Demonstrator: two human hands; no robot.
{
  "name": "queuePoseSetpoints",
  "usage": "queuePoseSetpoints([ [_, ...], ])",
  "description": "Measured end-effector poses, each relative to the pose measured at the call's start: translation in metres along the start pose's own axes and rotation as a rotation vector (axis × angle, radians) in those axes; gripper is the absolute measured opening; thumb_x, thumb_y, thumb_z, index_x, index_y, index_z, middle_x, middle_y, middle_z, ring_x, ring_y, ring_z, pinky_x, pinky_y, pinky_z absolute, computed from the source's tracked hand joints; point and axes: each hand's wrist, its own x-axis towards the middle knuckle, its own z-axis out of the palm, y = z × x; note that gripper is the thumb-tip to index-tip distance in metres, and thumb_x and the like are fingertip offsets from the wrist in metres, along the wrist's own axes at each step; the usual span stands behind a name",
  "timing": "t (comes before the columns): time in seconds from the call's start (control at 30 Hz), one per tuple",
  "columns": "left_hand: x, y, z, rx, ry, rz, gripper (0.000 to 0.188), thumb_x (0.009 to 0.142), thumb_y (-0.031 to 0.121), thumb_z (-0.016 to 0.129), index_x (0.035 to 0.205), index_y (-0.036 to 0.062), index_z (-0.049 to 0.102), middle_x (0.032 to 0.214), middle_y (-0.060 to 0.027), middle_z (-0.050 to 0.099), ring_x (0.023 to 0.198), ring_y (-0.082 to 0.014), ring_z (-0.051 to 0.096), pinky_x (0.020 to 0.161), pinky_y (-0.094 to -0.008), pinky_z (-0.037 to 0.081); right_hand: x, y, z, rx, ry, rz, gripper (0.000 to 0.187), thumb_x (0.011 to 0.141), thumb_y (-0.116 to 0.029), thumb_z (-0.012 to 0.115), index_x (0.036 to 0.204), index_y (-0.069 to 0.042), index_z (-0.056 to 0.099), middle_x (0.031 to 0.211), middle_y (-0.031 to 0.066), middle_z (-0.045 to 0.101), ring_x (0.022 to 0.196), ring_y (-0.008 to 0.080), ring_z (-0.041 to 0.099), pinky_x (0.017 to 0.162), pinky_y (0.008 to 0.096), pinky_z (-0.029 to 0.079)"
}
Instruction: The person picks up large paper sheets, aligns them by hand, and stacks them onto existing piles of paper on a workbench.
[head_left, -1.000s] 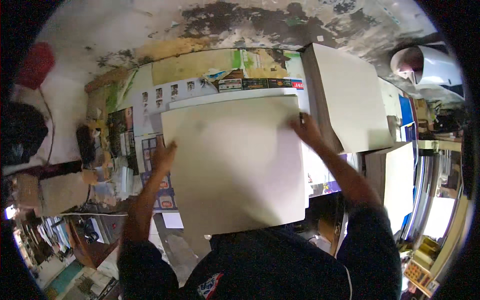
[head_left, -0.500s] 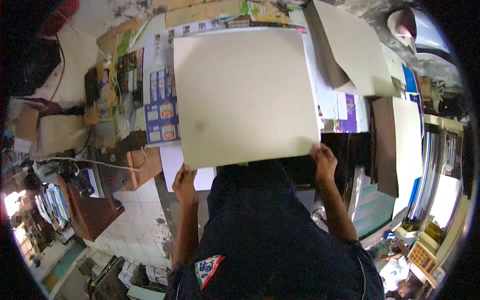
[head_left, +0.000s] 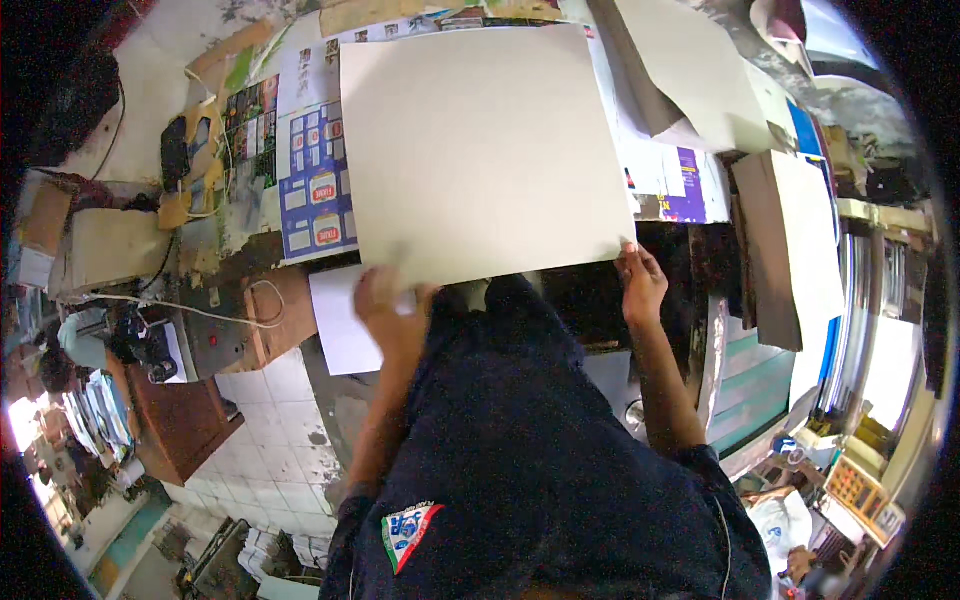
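Observation:
A large cream-coloured sheet of board (head_left: 485,150) lies over the worktable, its near edge jutting out toward me. At its near right corner my right hand (head_left: 643,285) pinches the edge between thumb and fingers. My left hand (head_left: 395,315) is at the near left corner, blurred by motion, with thumb and fingers apart. Whether its fingertips touch the board cannot be made out. Beneath the board are printed sheets, a blue and white one (head_left: 318,190) showing on the left and a purple one (head_left: 685,185) on the right.
A stack of similar boards (head_left: 690,75) sits at the far right, and another stack (head_left: 785,250) stands nearer on the right. A white cable (head_left: 190,311) runs across the left side. Below the near edge, a white sheet (head_left: 340,330) sits beside a wooden piece (head_left: 285,320).
My left hand has loosened its pinch on the near left corner and moved slightly right and up, fingers spreading. The right hand keeps its grip. The whole view has shifted a little.

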Motion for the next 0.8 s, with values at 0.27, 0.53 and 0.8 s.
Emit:
queuePoseSetpoints([
  [0.27, 0.028, 0.044, 0.030, 0.010, -0.111, 0.674, 0.020, 0.086, 0.027, 0.069, 0.102, 0.0160, 0.072, 0.108, 0.0057, 0.066, 0.099, -0.0147, 0.058, 0.091, -0.0422, 0.039, -0.015, -0.032, 0.011, -0.394, 0.041, -0.314, 0.043, 0.089, -0.021, 0.075, 0.121, 0.005, 0.060, 0.106, 0.0141, 0.067, 0.094, 0.0232, 0.065, 0.083, 0.0345, 0.053],
  [0.53, 0.083, 0.085, -0.005, 0.023, 0.032, 0.635, 0.024, 0.086, 0.035, 0.070, 0.100, 0.0158, 0.072, 0.100, 0.0055, 0.068, 0.091, -0.0149, 0.060, 0.089, -0.0400, 0.035, -0.074, -0.059, 0.119, -1.172, -0.299, -1.287, 0.049, 0.085, -0.042, 0.071, 0.124, -0.015, 0.059, 0.128, 0.0059, 0.057, 0.125, 0.0307, 0.048, 0.111, 0.0608, 0.022],
  [0.8, 0.078, 0.074, 0.014, 0.131, -0.082, 0.362, 0.036, 0.084, 0.046, 0.069, 0.104, 0.0157, 0.070, 0.102, 0.0000, 0.064, 0.099, -0.0220, 0.055, 0.088, -0.0416, 0.036, -0.041, -0.037, 0.136, -1.176, -0.287, -1.277, 0.035, 0.086, -0.044, 0.065, 0.113, -0.022, 0.063, 0.111, 0.0004, 0.060, 0.106, 0.0236, 0.054, 0.092, 0.0508, 0.036],
])
